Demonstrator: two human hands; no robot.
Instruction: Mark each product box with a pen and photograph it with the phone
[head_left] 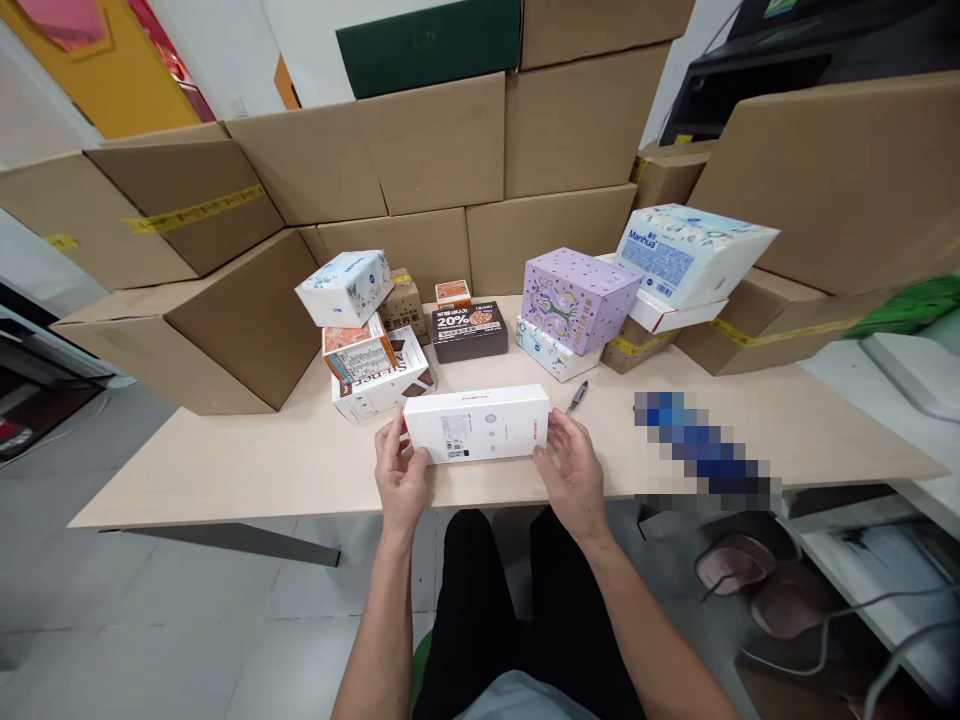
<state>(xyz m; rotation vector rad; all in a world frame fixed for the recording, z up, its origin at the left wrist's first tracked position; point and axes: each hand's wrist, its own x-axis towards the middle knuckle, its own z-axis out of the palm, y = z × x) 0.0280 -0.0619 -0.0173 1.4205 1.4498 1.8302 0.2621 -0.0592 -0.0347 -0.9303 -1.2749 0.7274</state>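
A long white box (495, 428) with small printing is held between both hands over the front of the table. My left hand (401, 470) grips its left end, thumb on the near face. At the other end, my right hand (571, 465) grips it the same way. Behind it on the left is a stack: a white box with brown pictures (382, 380) at the bottom, an orange-and-white box (358, 350), and a white-blue tissue pack (345, 285) on top. A black box (470, 332) marked 20% stands behind the white box.
A purple box (577, 298) rests on a floral tissue pack (555, 348). Right of it, a Manhua tissue pack (686, 255) sits atop a white box. A knife-like tool (577, 398) lies on the table (225, 460). Cardboard boxes (442, 150) wall the back; a blurred blue thing (697, 445) lies right.
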